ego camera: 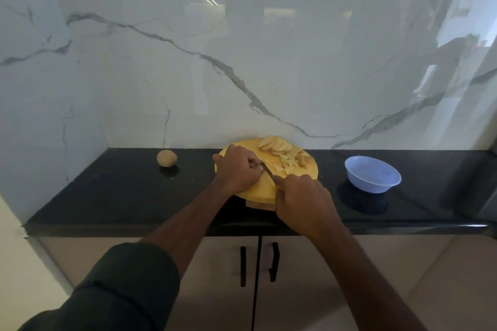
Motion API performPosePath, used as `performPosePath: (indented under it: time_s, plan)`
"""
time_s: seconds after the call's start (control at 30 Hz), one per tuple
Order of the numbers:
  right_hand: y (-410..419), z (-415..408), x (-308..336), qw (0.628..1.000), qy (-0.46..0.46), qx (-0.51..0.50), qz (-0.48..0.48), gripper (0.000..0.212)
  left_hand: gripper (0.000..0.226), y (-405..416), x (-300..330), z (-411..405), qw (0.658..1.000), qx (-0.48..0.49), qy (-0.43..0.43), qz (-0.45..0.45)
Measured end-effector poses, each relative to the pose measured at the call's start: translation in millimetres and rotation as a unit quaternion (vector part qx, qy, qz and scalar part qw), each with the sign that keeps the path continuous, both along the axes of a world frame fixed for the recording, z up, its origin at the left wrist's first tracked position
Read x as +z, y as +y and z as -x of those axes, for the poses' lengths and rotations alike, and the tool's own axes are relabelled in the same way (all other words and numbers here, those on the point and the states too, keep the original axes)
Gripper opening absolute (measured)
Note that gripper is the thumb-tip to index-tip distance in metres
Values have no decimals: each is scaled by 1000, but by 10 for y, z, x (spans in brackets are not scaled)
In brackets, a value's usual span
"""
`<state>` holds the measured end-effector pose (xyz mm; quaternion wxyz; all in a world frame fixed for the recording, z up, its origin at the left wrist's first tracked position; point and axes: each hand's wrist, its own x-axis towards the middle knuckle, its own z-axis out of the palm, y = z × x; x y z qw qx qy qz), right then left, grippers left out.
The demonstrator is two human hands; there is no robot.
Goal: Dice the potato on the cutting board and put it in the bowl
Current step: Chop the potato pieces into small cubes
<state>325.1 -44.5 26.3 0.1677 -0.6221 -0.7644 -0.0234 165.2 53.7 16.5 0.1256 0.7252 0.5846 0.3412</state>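
Observation:
A round yellow cutting board point(258, 185) lies on the black counter. Fanned potato slices point(274, 144) sit at its far edge, and a small heap of diced pieces point(289, 161) lies beside them. My left hand point(236, 166) is curled over a small piece of potato at the board's left side, mostly hiding it. My right hand point(301, 196) grips the handle of a knife point(267, 169), whose blade points up-left and meets the left fingers. The light blue bowl point(372, 173) stands to the right of the board; no potato shows in it.
A whole unpeeled potato point(166, 158) rests on the counter point(121, 191) left of the board. A marble wall rises right behind the counter. Below the front edge are cabinet doors with two black handles point(258, 263).

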Motion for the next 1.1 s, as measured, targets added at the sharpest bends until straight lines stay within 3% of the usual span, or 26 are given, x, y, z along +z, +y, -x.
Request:
performPosePath:
  time_s: [0.13,0.23,0.53,1.1]
  plan:
    - [-16,-133,6,999,35,-10,12,41,16,-10,23,-8,1000,-5,9,15]
    - [-69,-130,2,996,89,-12,-1,39,5,-11,24,21,1000,4,1,8]
    - [-10,127,11,995,93,-1,-45,37,13,-96,91,54,1000,-4,-20,-7]
    - [83,228,-38,993,114,-8,-11,37,16,10,56,32,1000,3,-12,16]
